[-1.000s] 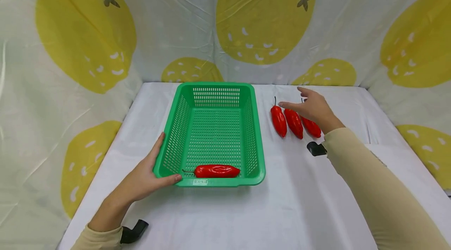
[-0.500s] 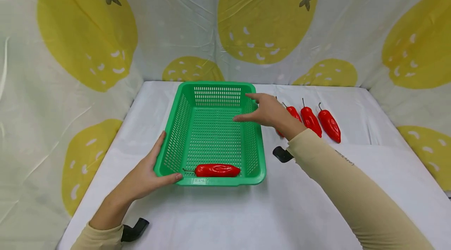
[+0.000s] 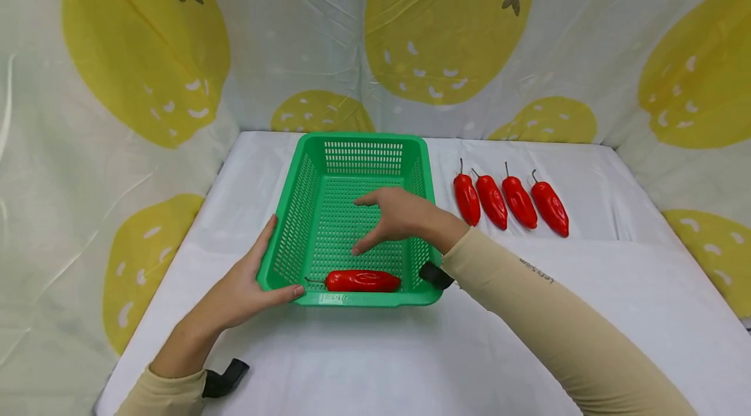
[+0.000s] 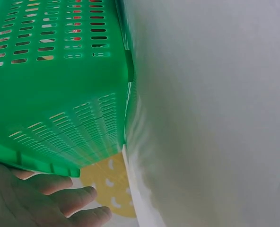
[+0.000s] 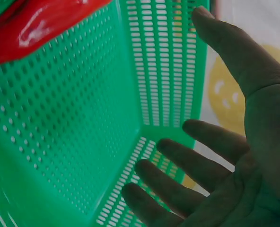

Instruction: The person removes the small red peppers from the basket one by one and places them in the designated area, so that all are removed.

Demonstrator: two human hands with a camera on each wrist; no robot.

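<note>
A green perforated plastic basket (image 3: 352,298) stands on the white-covered table. Inside it, along the near wall, lies a red chili pepper (image 3: 364,281) with its stem to the left. My left hand (image 3: 237,295) rests at the basket's near-left corner, thumb over the front rim and straight fingers along the outside of the left wall. The right hand (image 3: 401,214) hovers over the basket's interior, behind the pepper, thumb and fingers spread with nothing between them. In the right wrist view, its fingers point toward the basket's mesh walls, and part of the pepper (image 5: 40,28) shows.
Several more red peppers form a row right of the basket: one nearest it (image 3: 467,199), others beside it, and the rightmost (image 3: 550,208) farthest away. A lemon-print cloth (image 3: 446,31) hangs behind and at both sides of the table.
My right hand has moved left and nearer from over the row of peppers to over the basket, uncovering the row. The left hand stays at the basket's corner.
</note>
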